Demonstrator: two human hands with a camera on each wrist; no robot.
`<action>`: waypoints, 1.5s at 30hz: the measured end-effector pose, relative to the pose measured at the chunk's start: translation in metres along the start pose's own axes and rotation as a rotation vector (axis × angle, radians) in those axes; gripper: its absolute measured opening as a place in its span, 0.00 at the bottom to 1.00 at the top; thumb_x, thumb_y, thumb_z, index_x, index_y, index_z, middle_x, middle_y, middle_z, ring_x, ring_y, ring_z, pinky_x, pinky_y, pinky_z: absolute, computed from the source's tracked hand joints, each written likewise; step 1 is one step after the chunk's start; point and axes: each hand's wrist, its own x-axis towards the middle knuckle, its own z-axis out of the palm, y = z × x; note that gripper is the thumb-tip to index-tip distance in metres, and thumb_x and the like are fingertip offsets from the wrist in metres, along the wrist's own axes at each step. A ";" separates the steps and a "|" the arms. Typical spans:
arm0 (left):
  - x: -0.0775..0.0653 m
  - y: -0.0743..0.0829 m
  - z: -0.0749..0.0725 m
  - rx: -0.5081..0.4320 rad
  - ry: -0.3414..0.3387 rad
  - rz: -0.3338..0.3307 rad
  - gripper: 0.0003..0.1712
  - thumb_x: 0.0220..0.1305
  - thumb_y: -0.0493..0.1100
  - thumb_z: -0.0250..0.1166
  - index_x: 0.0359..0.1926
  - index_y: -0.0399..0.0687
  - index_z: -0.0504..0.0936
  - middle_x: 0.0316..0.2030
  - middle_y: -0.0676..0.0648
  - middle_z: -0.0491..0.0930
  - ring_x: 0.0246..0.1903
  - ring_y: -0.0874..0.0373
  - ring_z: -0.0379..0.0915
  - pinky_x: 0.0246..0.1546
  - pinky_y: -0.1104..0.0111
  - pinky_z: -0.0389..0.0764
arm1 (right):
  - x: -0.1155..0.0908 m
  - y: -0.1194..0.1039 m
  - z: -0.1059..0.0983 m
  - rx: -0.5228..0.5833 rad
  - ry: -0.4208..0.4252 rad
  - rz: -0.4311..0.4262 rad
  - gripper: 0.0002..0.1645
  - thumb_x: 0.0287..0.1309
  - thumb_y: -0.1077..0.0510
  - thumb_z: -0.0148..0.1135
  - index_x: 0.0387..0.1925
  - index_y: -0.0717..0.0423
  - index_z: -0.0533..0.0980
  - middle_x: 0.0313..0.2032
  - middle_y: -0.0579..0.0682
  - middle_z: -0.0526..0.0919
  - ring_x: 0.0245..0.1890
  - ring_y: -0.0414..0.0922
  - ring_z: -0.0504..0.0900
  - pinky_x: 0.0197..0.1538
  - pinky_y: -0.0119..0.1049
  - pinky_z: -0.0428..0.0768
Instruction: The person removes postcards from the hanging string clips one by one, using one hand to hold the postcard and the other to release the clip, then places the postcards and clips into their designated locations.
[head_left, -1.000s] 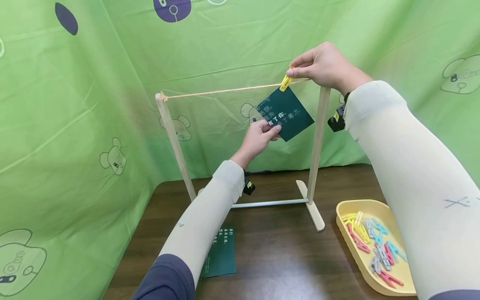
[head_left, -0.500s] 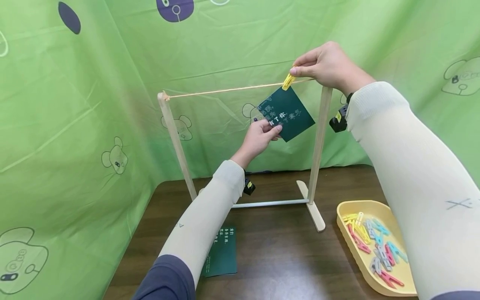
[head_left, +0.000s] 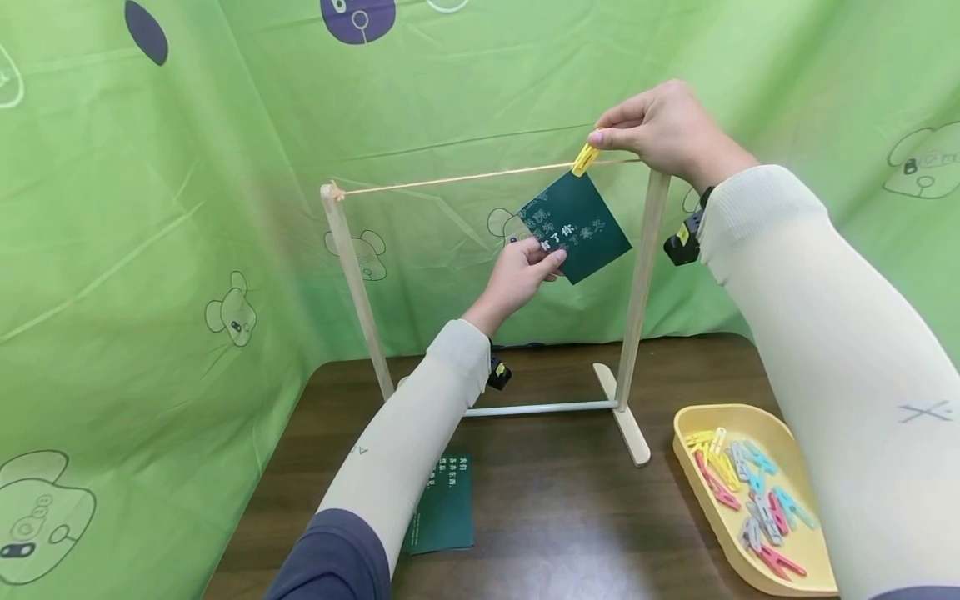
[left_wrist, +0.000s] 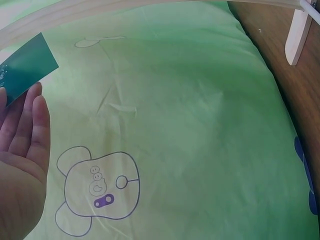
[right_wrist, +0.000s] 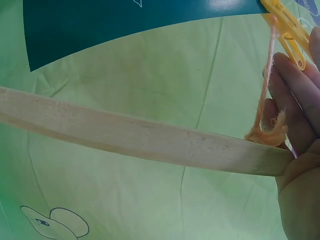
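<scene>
A dark green card (head_left: 592, 229) with white writing hangs tilted, one corner up. My left hand (head_left: 517, 271) pinches its lower left edge between thumb and fingers. At the card's top corner is a yellow clothespin (head_left: 584, 158), its tip on the orange string (head_left: 465, 177). My right hand (head_left: 663, 133) pinches the clothespin's upper end. The right wrist view shows the clothespin (right_wrist: 287, 30) at the card's corner (right_wrist: 125, 25), right where the string (right_wrist: 266, 75) passes. In the left wrist view, the card (left_wrist: 35, 65) lies against the fingers of my left hand (left_wrist: 22, 150).
The string spans a wooden stand with a left post (head_left: 352, 283) and right post (head_left: 642, 292), joined by a white bar (head_left: 543, 408). More green cards (head_left: 450, 521) lie by my left forearm. A yellow tray (head_left: 712, 525) of coloured clothespins stands on the right of the brown table (head_left: 555, 492).
My right hand and the clothespin appear slightly farther right and up, as does the stand's top. Both hands keep their grips, and the card stays nearly in place.
</scene>
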 end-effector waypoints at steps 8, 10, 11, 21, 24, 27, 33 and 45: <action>-0.001 0.002 -0.001 0.009 -0.006 -0.024 0.21 0.73 0.45 0.63 0.24 0.45 0.69 0.37 0.35 0.89 0.39 0.52 0.89 0.41 0.68 0.88 | 0.000 -0.001 -0.003 0.004 0.039 -0.002 0.29 0.57 0.35 0.70 0.53 0.49 0.85 0.24 0.17 0.82 0.40 0.38 0.72 0.34 0.31 0.69; 0.000 0.002 0.000 0.010 -0.006 -0.021 0.21 0.73 0.45 0.63 0.23 0.45 0.68 0.37 0.35 0.89 0.40 0.52 0.89 0.41 0.69 0.88 | 0.000 -0.001 -0.005 0.011 0.044 0.004 0.28 0.58 0.36 0.70 0.52 0.48 0.86 0.23 0.18 0.81 0.38 0.39 0.72 0.31 0.30 0.70; 0.000 0.001 0.000 0.007 -0.005 -0.016 0.21 0.73 0.44 0.63 0.23 0.45 0.67 0.36 0.35 0.88 0.40 0.51 0.89 0.41 0.69 0.88 | 0.000 -0.001 -0.005 0.020 0.045 0.009 0.27 0.57 0.37 0.70 0.52 0.48 0.86 0.23 0.18 0.82 0.36 0.39 0.72 0.29 0.29 0.70; 0.000 0.001 0.000 0.023 0.002 -0.007 0.20 0.73 0.45 0.64 0.23 0.45 0.70 0.37 0.36 0.89 0.39 0.50 0.89 0.40 0.68 0.88 | -0.002 0.001 -0.011 0.108 0.068 0.026 0.24 0.55 0.39 0.73 0.49 0.47 0.87 0.25 0.22 0.84 0.33 0.39 0.74 0.26 0.25 0.79; 0.000 0.001 0.001 0.022 -0.002 -0.012 0.20 0.73 0.45 0.64 0.23 0.45 0.70 0.36 0.36 0.89 0.38 0.50 0.89 0.40 0.68 0.88 | -0.003 0.000 -0.011 0.117 0.074 0.023 0.24 0.55 0.39 0.73 0.48 0.47 0.87 0.26 0.24 0.85 0.31 0.40 0.74 0.25 0.25 0.78; 0.000 0.000 0.001 0.022 0.000 0.001 0.22 0.73 0.45 0.64 0.23 0.46 0.67 0.35 0.36 0.88 0.38 0.50 0.89 0.40 0.68 0.88 | -0.003 0.000 -0.012 0.112 0.076 0.022 0.25 0.54 0.39 0.73 0.49 0.47 0.87 0.26 0.25 0.85 0.30 0.39 0.76 0.25 0.25 0.79; -0.001 -0.005 -0.001 0.046 0.008 0.008 0.23 0.73 0.46 0.64 0.22 0.47 0.65 0.25 0.42 0.85 0.37 0.52 0.89 0.38 0.68 0.87 | -0.004 0.000 -0.012 0.085 0.061 0.022 0.28 0.55 0.38 0.72 0.51 0.49 0.86 0.26 0.22 0.84 0.28 0.36 0.79 0.27 0.25 0.80; -0.005 -0.010 -0.003 0.049 0.001 -0.007 0.25 0.73 0.46 0.64 0.21 0.48 0.63 0.20 0.47 0.79 0.38 0.51 0.89 0.40 0.68 0.88 | -0.006 0.004 -0.009 0.142 0.019 0.016 0.31 0.54 0.41 0.75 0.57 0.51 0.83 0.26 0.20 0.85 0.30 0.32 0.80 0.27 0.25 0.80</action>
